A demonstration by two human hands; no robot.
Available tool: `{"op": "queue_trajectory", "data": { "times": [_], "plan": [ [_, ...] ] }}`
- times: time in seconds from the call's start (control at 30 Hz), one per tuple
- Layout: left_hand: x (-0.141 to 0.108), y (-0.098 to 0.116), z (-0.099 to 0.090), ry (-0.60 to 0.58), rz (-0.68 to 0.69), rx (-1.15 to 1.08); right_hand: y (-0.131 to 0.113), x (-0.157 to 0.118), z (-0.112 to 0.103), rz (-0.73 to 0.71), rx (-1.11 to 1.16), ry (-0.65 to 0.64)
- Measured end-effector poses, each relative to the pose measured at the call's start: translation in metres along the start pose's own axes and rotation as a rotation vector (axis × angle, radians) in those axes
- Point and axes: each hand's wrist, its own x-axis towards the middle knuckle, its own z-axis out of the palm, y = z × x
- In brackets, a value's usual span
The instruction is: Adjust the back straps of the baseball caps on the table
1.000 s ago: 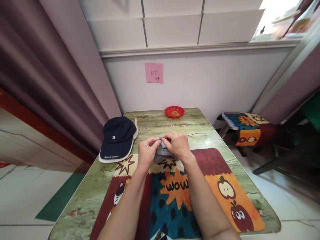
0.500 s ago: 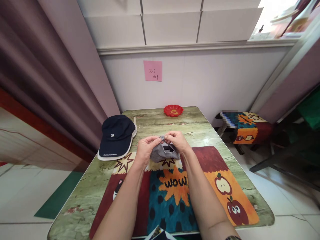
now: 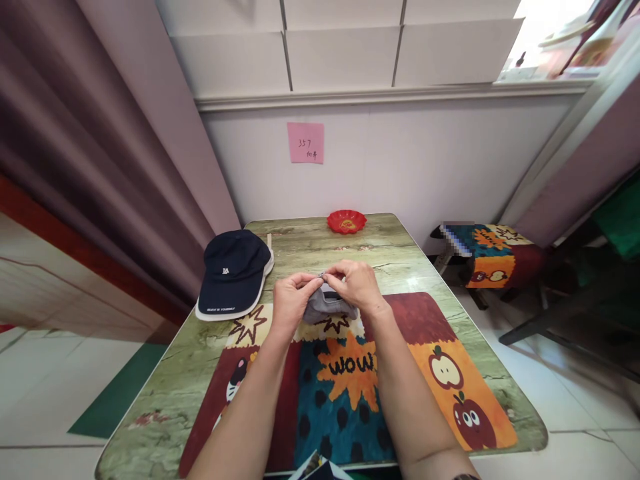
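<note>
A grey cap (image 3: 330,309) is at the middle of the table, over the top edge of a colourful printed mat (image 3: 345,427), with its rear opening towards me. My left hand (image 3: 293,298) pinches the cap's back strap between thumb and fingertips from the left. From the right, my right hand (image 3: 356,285) pinches the same strap, its fingertips almost meeting the left ones. The fingers hide the strap's fastening. To the left, a navy cap (image 3: 233,270) with a white-edged brim lies on the table, apart from both hands.
A red scalloped dish (image 3: 347,221) sits at the table's far edge by the white wall. A pink note (image 3: 305,143) is stuck on that wall. Curtains (image 3: 125,113) hang at the left. To the right stands a bench with a similar printed cover (image 3: 500,257).
My right hand has rolled over the strap and moved slightly left, bringing the fingertips closer together. Less of the strap shows now. The navy cap and dish have stayed put.
</note>
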Motion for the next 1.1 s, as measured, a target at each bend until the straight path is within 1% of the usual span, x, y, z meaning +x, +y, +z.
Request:
{"op": "queue_trajectory", "data": {
  "times": [0.07, 0.13, 0.17, 0.27, 0.3, 0.37, 0.43, 0.5, 0.53, 0.6, 0.67, 0.7, 0.73, 0.77, 0.87, 0.9, 0.93, 0.97, 1.03, 1.07, 1.1],
  "plan": [
    [-0.001, 0.002, -0.001, -0.01, -0.023, -0.011, 0.003, 0.001, 0.004, 0.051, 0.039, 0.025],
    [-0.003, 0.006, -0.001, -0.03, -0.056, -0.035, 0.009, 0.002, 0.009, 0.159, 0.187, 0.038],
    [-0.004, 0.008, 0.0, -0.045, -0.07, -0.042, 0.013, 0.002, 0.013, 0.231, 0.338, 0.012],
    [-0.007, 0.013, 0.0, -0.099, -0.095, -0.029, 0.029, 0.004, 0.024, 0.424, 0.863, -0.137],
    [-0.007, 0.013, 0.001, -0.115, -0.099, -0.021, 0.033, 0.004, 0.027, 0.458, 0.971, -0.169],
    [-0.008, 0.012, 0.001, -0.136, -0.103, -0.009, 0.037, 0.004, 0.031, 0.488, 1.047, -0.181],
    [-0.008, 0.009, 0.0, -0.139, -0.1, -0.007, 0.036, 0.003, 0.03, 0.467, 1.057, -0.175],
    [-0.008, 0.008, -0.001, -0.103, -0.08, -0.022, 0.031, 0.002, 0.024, 0.396, 1.028, -0.184],
    [-0.007, 0.008, -0.002, -0.072, -0.063, -0.035, 0.029, 0.001, 0.021, 0.347, 0.985, -0.216],
    [-0.006, 0.01, -0.004, -0.018, -0.029, -0.073, 0.026, -0.001, 0.015, 0.256, 0.89, -0.337],
    [-0.004, 0.012, -0.008, 0.018, -0.017, -0.138, 0.028, -0.003, 0.012, 0.223, 0.834, -0.43],
    [-0.002, 0.013, -0.01, 0.039, -0.019, -0.18, 0.032, -0.003, 0.012, 0.226, 0.815, -0.441],
    [0.0, 0.013, -0.014, 0.068, -0.019, -0.221, 0.036, -0.004, 0.012, 0.245, 0.79, -0.419],
    [0.002, 0.013, -0.017, 0.107, -0.016, -0.262, 0.041, -0.004, 0.011, 0.274, 0.757, -0.365],
    [0.009, 0.011, -0.027, 0.24, 0.007, -0.339, 0.057, -0.004, 0.006, 0.36, 0.689, -0.15],
    [0.012, 0.009, -0.03, 0.276, 0.006, -0.355, 0.06, -0.004, 0.003, 0.365, 0.686, -0.114],
    [0.013, 0.008, -0.032, 0.306, -0.005, -0.372, 0.063, -0.005, -0.001, 0.352, 0.686, -0.131],
    [0.015, 0.006, -0.033, 0.33, -0.021, -0.386, 0.065, -0.007, -0.004, 0.322, 0.68, -0.204],
    [0.017, 0.003, -0.033, 0.357, -0.046, -0.402, 0.066, -0.009, -0.009, 0.225, 0.621, -0.424],
    [0.018, 0.001, -0.032, 0.365, -0.05, -0.403, 0.066, -0.01, -0.01, 0.175, 0.562, -0.499],
    [0.018, 0.001, -0.032, 0.372, -0.048, -0.4, 0.064, -0.011, -0.01, 0.127, 0.481, -0.504]
  ]
}}
